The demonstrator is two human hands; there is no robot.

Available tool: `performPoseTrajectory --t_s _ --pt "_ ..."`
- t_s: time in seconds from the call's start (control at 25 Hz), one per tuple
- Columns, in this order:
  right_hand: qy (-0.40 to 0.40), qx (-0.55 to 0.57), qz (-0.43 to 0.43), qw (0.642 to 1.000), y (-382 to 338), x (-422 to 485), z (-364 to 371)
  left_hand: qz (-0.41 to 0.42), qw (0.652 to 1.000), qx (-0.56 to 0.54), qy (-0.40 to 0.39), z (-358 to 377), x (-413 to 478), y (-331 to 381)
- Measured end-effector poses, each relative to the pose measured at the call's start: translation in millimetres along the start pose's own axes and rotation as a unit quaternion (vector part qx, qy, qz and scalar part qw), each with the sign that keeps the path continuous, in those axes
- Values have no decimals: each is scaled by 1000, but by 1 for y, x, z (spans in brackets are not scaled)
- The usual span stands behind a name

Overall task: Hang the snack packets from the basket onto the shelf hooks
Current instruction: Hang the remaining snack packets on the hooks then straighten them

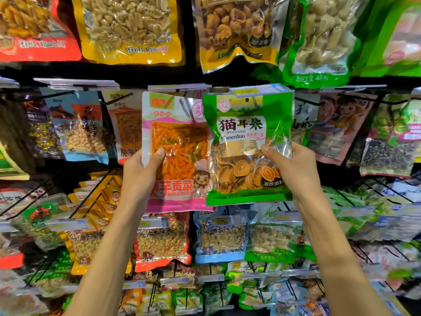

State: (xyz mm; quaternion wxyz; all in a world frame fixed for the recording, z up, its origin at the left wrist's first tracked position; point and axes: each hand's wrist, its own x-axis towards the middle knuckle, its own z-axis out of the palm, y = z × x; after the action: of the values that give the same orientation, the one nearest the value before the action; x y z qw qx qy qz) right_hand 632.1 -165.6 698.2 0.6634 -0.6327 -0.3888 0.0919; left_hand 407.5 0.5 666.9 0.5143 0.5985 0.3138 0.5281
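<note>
My left hand (141, 174) grips a pink and white packet (175, 133) of orange strips by its left edge. My right hand (293, 169) holds a green packet (246, 142) of spiral crisps by its right edge. Both packets are raised side by side in front of the middle shelf row, the green one overlapping the pink one's right side. The green packet's top hole sits just under a price tag (257, 90) at a hook's end; whether the hook passes through the hole I cannot tell. The basket is out of view.
Hanging snack packets fill the rows above, beside and below, on black wire hooks (118, 98) with price tags. Yellow packets (132, 28) hang above, peanut packets (164, 240) below. Bare black hooks (305, 102) stick out to the right of the green packet.
</note>
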Motion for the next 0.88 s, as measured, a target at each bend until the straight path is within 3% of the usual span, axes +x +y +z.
performPoseTrajectory --t_s 0.6,0.88 --pt "-23 4 -2 1000 14 15 1 10 1000 1 12 6 11 -16" --pt "-19 7 74 997 30 66 21 19 997 51 45 21 49 -28"
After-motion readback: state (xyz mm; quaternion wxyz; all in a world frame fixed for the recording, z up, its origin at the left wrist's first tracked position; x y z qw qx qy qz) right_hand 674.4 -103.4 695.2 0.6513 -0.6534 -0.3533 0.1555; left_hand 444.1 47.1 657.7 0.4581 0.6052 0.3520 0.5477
